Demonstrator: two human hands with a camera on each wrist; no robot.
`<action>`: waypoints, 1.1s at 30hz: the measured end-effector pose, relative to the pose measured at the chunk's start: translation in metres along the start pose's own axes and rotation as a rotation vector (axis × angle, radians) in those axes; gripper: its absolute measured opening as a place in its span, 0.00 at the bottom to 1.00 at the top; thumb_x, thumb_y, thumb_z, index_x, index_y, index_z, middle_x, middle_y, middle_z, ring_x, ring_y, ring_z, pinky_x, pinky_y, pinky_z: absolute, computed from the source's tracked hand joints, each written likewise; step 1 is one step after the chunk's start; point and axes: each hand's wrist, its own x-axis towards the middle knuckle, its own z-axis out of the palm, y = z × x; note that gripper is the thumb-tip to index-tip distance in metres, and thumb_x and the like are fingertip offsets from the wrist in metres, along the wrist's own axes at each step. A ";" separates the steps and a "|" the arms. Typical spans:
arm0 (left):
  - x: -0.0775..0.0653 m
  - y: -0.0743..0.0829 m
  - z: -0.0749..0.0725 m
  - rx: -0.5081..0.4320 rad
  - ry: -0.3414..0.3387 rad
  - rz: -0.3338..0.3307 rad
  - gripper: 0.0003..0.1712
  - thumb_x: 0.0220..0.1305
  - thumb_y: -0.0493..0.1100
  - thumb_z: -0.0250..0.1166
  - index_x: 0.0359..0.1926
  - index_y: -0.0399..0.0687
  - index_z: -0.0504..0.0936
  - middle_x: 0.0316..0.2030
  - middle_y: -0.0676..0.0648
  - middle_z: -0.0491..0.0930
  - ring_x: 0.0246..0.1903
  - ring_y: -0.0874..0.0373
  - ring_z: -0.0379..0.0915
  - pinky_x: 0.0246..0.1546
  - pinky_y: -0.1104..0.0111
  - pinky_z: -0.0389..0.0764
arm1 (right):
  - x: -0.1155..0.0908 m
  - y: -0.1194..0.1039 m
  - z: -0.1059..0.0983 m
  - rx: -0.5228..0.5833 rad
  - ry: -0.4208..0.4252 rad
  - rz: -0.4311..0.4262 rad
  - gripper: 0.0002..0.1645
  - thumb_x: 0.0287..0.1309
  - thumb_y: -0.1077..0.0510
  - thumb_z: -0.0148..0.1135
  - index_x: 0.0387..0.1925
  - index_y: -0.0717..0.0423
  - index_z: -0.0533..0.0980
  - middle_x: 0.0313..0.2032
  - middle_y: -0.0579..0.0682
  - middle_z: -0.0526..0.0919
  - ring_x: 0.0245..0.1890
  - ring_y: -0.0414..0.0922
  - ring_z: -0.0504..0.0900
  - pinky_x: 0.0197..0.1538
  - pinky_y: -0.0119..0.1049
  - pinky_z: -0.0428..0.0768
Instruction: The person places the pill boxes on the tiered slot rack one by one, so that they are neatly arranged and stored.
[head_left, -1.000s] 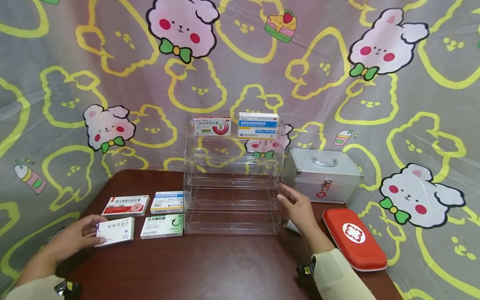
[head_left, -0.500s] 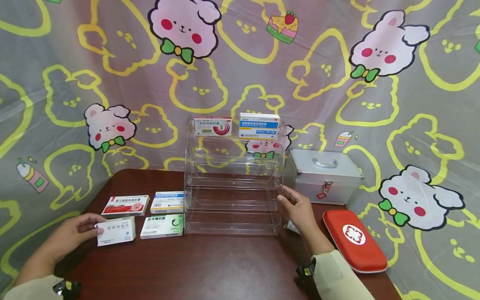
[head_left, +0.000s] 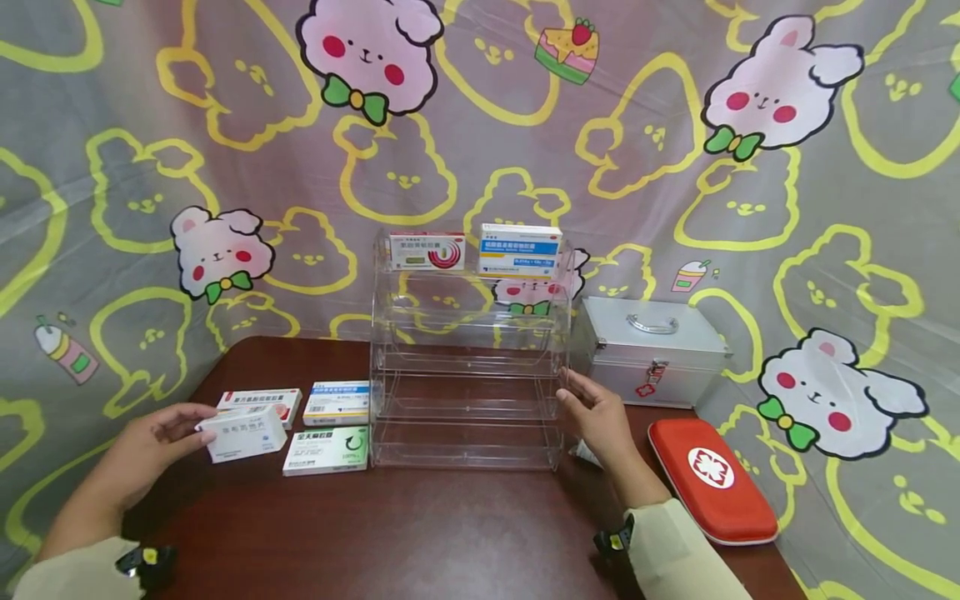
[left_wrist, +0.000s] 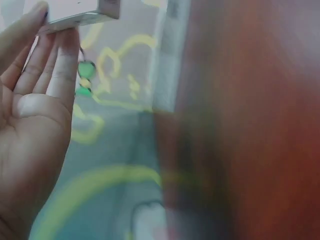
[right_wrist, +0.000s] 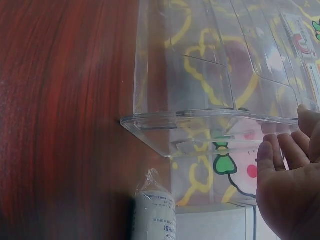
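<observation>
My left hand (head_left: 167, 437) pinches a white medicine box (head_left: 243, 435) by its left end, thumb in front and fingers behind; in the left wrist view only part of this medicine box (left_wrist: 75, 11) shows at the top. The box overlaps a red-and-white medicine box (head_left: 288, 410) lying behind it. At the right side of a clear tiered display rack (head_left: 465, 456), my right hand (head_left: 596, 417) holds the side panel's edge, with the thumb (right_wrist: 306, 120) at the front and the fingers along the outside. Two medicine boxes, one red-and-white (head_left: 427, 252) and one blue-and-white (head_left: 519, 252), stand on the top tier.
A blue-and-white box (head_left: 337, 403) and a green-and-white box (head_left: 326, 451) lie left of the rack on the dark red table (head_left: 420, 533). To the right are a silver case (head_left: 648, 354), a red zip case (head_left: 712, 479) and a plastic-wrapped white roll (right_wrist: 156, 215).
My left hand has lifted the white box up and slightly right, so it now covers part of the red-and-white box behind. The right hand stays at the rack's side.
</observation>
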 end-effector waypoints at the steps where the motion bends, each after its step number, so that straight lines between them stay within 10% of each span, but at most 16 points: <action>1: 0.001 0.008 0.001 -0.016 0.016 0.017 0.26 0.74 0.46 0.74 0.63 0.34 0.80 0.44 0.74 0.81 0.38 0.74 0.78 0.35 0.74 0.83 | 0.000 -0.001 0.000 0.001 -0.001 0.005 0.29 0.76 0.59 0.68 0.74 0.59 0.77 0.70 0.58 0.82 0.71 0.57 0.81 0.56 0.15 0.79; 14: 0.032 0.145 0.052 -0.307 0.348 0.238 0.23 0.72 0.38 0.75 0.65 0.38 0.85 0.49 0.74 0.85 0.44 0.75 0.84 0.45 0.85 0.83 | -0.001 -0.005 0.000 -0.003 -0.002 0.031 0.29 0.76 0.58 0.68 0.74 0.59 0.77 0.70 0.60 0.82 0.70 0.57 0.82 0.54 0.15 0.78; 25: 0.063 0.248 0.101 -0.444 0.281 0.419 0.20 0.72 0.35 0.74 0.61 0.35 0.87 0.60 0.34 0.87 0.48 0.73 0.86 0.49 0.79 0.87 | 0.001 0.000 -0.001 -0.025 0.002 0.011 0.28 0.76 0.56 0.70 0.73 0.56 0.79 0.69 0.57 0.83 0.69 0.55 0.83 0.55 0.17 0.80; 33: 0.090 0.287 0.140 -0.489 0.304 0.567 0.18 0.66 0.26 0.75 0.56 0.31 0.88 0.59 0.33 0.86 0.53 0.63 0.87 0.56 0.75 0.86 | 0.000 0.000 0.000 0.000 -0.008 0.023 0.29 0.76 0.57 0.69 0.74 0.57 0.78 0.71 0.56 0.82 0.71 0.55 0.81 0.56 0.16 0.80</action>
